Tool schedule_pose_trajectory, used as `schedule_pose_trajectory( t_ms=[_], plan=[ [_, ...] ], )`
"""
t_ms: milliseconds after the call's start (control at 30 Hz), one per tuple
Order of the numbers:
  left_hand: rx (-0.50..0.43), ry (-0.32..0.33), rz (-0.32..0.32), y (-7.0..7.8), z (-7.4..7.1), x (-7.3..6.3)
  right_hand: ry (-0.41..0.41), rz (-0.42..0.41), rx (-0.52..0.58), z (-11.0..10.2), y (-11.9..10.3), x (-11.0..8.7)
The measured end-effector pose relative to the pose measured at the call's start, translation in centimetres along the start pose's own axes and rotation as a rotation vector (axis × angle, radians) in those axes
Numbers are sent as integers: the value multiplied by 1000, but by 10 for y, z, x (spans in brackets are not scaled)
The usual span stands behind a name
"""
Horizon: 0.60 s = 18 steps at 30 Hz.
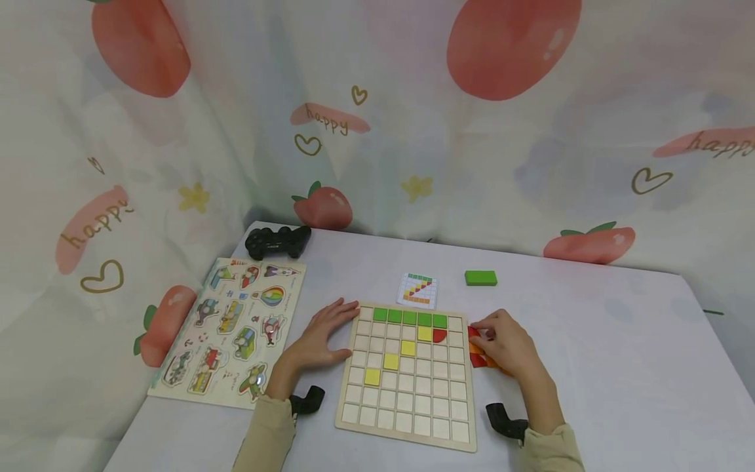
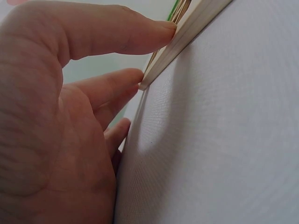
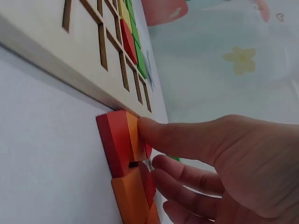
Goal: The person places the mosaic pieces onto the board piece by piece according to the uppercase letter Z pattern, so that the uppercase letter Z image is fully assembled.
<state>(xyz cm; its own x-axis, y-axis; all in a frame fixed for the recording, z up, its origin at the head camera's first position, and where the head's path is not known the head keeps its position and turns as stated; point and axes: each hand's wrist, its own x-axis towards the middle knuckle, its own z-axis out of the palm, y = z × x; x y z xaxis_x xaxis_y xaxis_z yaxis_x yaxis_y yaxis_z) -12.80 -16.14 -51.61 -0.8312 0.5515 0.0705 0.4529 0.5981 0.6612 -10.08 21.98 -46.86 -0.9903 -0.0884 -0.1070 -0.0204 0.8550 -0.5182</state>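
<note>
A wooden grid board [image 1: 404, 437] lies flat, with several green tiles [image 1: 409, 318] in its top row and several yellow tiles [image 1: 391, 361] running diagonally. Beside the top yellow tile sits a red rounded tile [image 1: 439, 336]. My left hand [image 1: 318, 337] is spread at the board's left edge, thumb and fingertips against the wooden rim [image 2: 161, 65]. At the right edge, my right hand [image 1: 510, 344] pinches a red block [image 3: 148, 150] among loose pieces, its thumb against an orange block [image 3: 134, 135]. Red and orange blocks [image 3: 130, 193] lie close around it, partly hidden by the fingers.
Behind the board lies a pattern card [image 1: 417, 290] with a coloured grid. A green block [image 1: 480, 278] is at the back right. To the left are a picture puzzle board [image 1: 236, 328] and a black game controller [image 1: 277, 242]. A printed curtain [image 1: 383, 164] stands behind the table.
</note>
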Motion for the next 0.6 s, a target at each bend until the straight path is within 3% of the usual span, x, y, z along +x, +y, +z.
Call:
schedule_pose_trajectory(
  t_ms=[200, 600],
  plan=[
    [5, 4, 9, 0, -1, -1, 31, 30, 26, -2, -7, -2],
    [-21, 21, 42, 4, -2, -1, 60, -68, 167, -6, -18, -5]
  ],
)
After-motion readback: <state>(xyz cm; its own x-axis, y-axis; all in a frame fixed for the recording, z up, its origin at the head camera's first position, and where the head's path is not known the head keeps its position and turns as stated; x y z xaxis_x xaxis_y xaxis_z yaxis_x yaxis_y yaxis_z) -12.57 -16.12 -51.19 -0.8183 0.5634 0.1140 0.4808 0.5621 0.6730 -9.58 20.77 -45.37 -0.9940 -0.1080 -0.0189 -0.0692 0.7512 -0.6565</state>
